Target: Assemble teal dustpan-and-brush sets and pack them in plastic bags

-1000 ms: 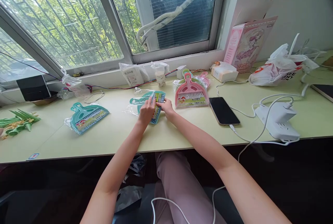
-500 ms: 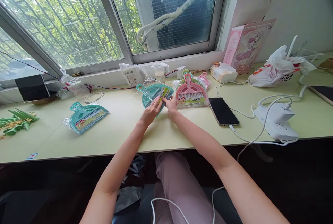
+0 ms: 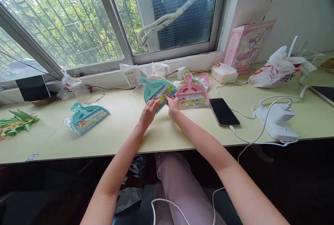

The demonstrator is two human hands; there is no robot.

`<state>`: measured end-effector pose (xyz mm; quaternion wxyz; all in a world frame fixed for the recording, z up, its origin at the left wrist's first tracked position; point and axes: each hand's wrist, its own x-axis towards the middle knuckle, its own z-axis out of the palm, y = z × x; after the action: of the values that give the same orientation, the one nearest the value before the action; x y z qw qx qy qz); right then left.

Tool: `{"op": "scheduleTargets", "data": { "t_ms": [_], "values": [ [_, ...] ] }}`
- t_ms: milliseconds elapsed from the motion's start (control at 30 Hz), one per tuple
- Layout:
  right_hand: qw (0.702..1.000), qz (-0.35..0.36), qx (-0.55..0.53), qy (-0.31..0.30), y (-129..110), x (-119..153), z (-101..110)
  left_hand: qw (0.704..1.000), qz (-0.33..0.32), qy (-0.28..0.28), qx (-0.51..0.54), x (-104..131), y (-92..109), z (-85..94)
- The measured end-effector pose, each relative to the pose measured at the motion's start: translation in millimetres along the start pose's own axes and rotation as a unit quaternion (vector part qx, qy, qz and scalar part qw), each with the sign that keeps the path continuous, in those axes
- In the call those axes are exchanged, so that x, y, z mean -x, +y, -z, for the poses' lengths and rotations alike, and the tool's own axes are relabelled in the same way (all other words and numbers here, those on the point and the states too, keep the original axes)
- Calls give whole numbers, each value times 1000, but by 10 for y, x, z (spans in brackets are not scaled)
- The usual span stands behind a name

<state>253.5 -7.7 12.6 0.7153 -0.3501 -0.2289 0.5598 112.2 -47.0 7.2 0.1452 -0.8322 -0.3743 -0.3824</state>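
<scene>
Both of my hands grip a teal dustpan and brush set wrapped in clear plastic, tilted over the table. My left hand is closed on its lower left edge. On the lower right edge, my right hand pinches it with the thumb over the printed label. Just right of it lies a pink dustpan and brush set, with more sets partly hidden behind it. Another wrapped teal dustpan and brush set rests on the left part of the table.
A black phone on a charging cable lies to the right, near a white power strip. Farther back stand a pink box, a tissue pack and a plastic bag. Green artificial stems lie far left.
The held teal set has risen and its handle has shifted slightly right and up. My left hand has slid down to its lower edge; my right hand stays nearly in place.
</scene>
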Motion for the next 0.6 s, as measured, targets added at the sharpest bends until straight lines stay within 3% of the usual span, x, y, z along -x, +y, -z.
{"op": "scheduleTargets", "data": {
  "t_ms": [100,167,233,300,367,433,500,600],
  "values": [
    [1000,4,-6,2,-19,13,-23,997,56,51,14,-14,91,47],
    [1000,11,-8,5,-35,20,-38,978,136,155,19,-40,142,91],
    [1000,17,-10,2,-48,29,-51,935,226,270,53,-75,146,129],
    [1000,17,-13,-3,-51,46,-62,880,307,327,155,-110,96,147],
    [1000,13,-10,-7,-40,69,-71,822,370,293,319,-137,18,135],
    [1000,9,-4,-12,-19,94,-79,753,401,202,481,-151,-44,92],
    [1000,6,-1,-17,1,111,-84,693,413,134,576,-152,-68,30],
    [1000,3,-8,-17,6,113,-87,655,421,118,617,-134,-52,-49]
  ]
}}
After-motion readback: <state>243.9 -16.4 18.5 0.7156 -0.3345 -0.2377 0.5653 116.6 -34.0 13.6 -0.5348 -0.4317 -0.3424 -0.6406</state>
